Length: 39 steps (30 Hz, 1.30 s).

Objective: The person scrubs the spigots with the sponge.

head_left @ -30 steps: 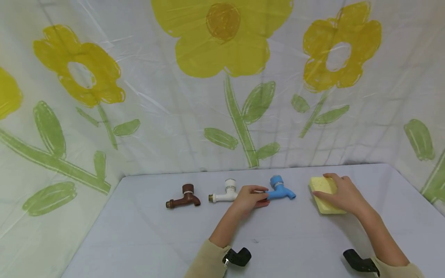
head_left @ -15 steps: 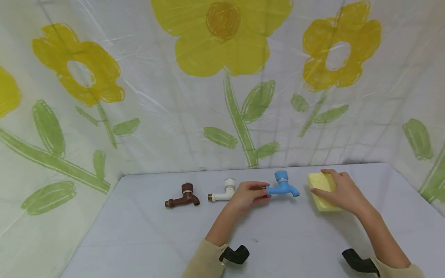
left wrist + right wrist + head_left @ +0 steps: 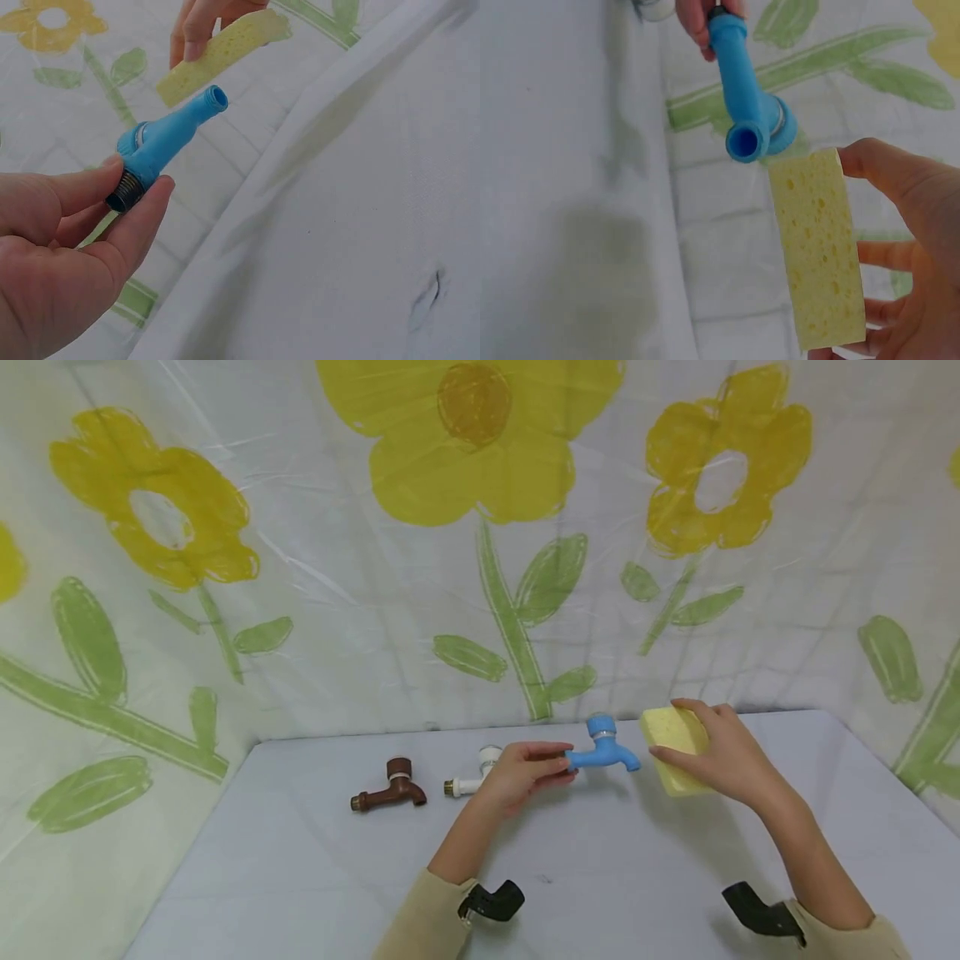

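My left hand (image 3: 517,777) pinches a blue faucet (image 3: 603,752) by its dark threaded inlet, thumb on one side and fingers on the other. The faucet is raised off the table, its knob up and its spout pointing right in the head view. Its open spout end (image 3: 744,141) faces the right wrist camera. My right hand (image 3: 731,756) grips a yellow sponge (image 3: 675,752) by its edges, also above the table, just right of the spout. A white faucet (image 3: 468,785) lies behind my left hand, partly hidden by it. Left of that lies a brown faucet (image 3: 390,789).
A white-covered table (image 3: 315,877) lies under both hands, and their shadows fall on it. Behind its back edge hangs a pale curtain (image 3: 337,635) printed with yellow flowers. Black camera mounts (image 3: 492,902) stick out from both sleeves.
My left hand has lifted the blue faucet off the table. My right hand has raised the sponge and brought it left, closer to the spout. The white and brown faucets stay put.
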Each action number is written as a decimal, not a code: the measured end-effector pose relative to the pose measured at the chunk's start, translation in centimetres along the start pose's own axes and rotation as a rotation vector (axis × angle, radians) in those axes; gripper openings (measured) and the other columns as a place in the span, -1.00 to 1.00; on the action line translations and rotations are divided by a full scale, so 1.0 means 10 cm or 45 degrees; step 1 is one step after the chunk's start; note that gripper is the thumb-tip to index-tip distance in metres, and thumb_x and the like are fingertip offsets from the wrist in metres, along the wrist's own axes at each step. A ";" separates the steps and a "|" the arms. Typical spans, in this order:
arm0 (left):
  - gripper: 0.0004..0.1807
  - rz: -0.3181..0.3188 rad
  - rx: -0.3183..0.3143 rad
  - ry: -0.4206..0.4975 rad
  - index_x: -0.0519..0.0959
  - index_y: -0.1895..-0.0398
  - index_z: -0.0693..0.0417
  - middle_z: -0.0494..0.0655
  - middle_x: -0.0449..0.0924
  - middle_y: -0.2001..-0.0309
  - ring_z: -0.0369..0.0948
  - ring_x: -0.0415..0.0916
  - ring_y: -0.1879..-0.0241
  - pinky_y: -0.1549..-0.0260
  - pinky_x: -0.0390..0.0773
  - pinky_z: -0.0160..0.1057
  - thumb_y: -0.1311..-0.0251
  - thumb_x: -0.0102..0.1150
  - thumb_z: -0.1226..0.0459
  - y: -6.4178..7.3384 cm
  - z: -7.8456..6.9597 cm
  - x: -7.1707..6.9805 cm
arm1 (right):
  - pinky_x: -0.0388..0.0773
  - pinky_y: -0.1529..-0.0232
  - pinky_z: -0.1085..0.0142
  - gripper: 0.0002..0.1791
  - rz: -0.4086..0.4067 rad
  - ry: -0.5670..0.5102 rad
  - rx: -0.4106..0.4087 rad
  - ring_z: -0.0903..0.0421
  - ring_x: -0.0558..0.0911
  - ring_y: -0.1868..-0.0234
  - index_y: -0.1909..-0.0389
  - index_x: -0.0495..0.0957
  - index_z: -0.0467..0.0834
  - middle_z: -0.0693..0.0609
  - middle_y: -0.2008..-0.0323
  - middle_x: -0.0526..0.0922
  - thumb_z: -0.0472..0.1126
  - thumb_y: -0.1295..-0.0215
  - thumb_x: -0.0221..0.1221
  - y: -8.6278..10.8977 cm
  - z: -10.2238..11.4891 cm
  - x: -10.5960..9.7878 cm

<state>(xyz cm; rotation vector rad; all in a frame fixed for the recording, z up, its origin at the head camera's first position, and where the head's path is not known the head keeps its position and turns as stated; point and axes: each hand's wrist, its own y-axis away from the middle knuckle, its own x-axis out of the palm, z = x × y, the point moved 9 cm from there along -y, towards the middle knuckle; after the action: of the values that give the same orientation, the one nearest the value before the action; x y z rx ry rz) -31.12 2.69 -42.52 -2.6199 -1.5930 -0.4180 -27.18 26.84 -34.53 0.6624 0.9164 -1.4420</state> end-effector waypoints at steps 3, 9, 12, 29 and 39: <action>-0.59 0.015 -0.002 0.023 0.46 -0.32 0.60 0.23 0.71 -0.03 -0.20 0.75 0.14 -0.10 0.72 -0.15 -0.45 0.10 0.59 0.02 -0.05 0.02 | 0.53 0.27 0.10 -0.05 -0.004 -0.012 -0.006 -0.32 0.51 0.03 -0.51 0.27 -0.31 -0.55 -0.20 0.36 0.14 -0.31 0.42 0.00 0.10 -0.02; -0.59 0.017 0.002 0.080 0.45 -0.32 0.61 0.09 0.72 0.07 -0.23 0.75 0.17 -0.10 0.72 -0.17 -0.45 0.08 0.61 0.06 -0.10 0.03 | 0.57 0.27 0.06 -0.06 -0.049 -0.034 -0.033 -0.34 0.51 -0.01 -0.52 0.29 -0.32 -0.54 -0.23 0.39 0.10 -0.31 0.44 0.03 0.25 -0.03; -0.58 0.021 -0.001 0.112 0.44 -0.33 0.61 0.06 0.71 0.10 -0.22 0.75 0.16 -0.12 0.71 -0.17 -0.46 0.07 0.61 0.06 -0.10 0.04 | 0.65 0.17 -0.12 -0.06 -0.089 -0.056 -0.054 -0.38 0.52 -0.08 -0.51 0.30 -0.36 -0.53 -0.27 0.43 0.06 -0.30 0.46 0.05 0.29 -0.03; -0.54 -0.034 -0.007 0.286 0.41 -0.40 0.53 0.16 0.60 -0.10 -0.18 0.73 0.08 -0.17 0.68 -0.18 -0.47 0.04 0.62 0.13 -0.15 0.02 | 0.61 0.13 -0.13 -0.12 -0.249 -0.080 -0.134 -0.36 0.53 -0.09 -0.50 0.33 -0.40 -0.50 -0.23 0.49 -0.07 -0.30 0.46 0.21 0.49 -0.05; -0.54 -0.044 0.000 0.311 0.40 -0.41 0.55 0.22 0.57 -0.16 -0.15 0.72 0.02 -0.16 0.68 -0.18 -0.49 0.03 0.59 0.20 -0.13 -0.02 | 0.60 0.30 0.11 -0.11 -0.304 -0.125 -0.243 -0.30 0.56 0.04 -0.45 0.41 -0.37 -0.42 -0.10 0.51 -0.14 -0.15 0.55 0.32 0.64 0.00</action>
<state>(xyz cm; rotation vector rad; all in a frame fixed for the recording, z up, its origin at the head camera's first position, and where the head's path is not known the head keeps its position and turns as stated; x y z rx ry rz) -29.67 1.33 -41.15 -2.4316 -1.5587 -0.7092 -23.22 21.62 -31.63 0.3459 1.0673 -1.5582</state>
